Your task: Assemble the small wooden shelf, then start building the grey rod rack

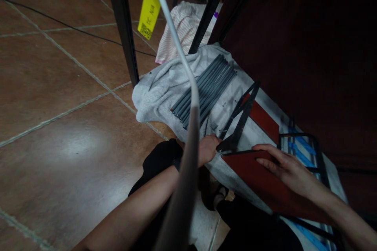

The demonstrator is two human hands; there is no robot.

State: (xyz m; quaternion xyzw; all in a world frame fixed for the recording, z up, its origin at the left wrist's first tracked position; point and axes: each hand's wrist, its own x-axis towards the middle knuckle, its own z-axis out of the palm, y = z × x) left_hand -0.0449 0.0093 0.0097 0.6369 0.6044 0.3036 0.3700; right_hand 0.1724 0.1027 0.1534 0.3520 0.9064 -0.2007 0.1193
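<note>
My left hand is closed in a pinch at the near corner of a black metal frame; what it pinches is too small to name. My right hand lies flat with fingers stretched on a dark red panel held in that frame. Both rest on a grey towel spread on the floor. A bundle of grey rods lies on the towel just beyond my left hand.
A white cable with a yellow tag hangs close to the camera. Black stand legs rise from the brown tiled floor. A striped pink cloth lies behind. A blue-striped sheet and black wire frame sit at the right.
</note>
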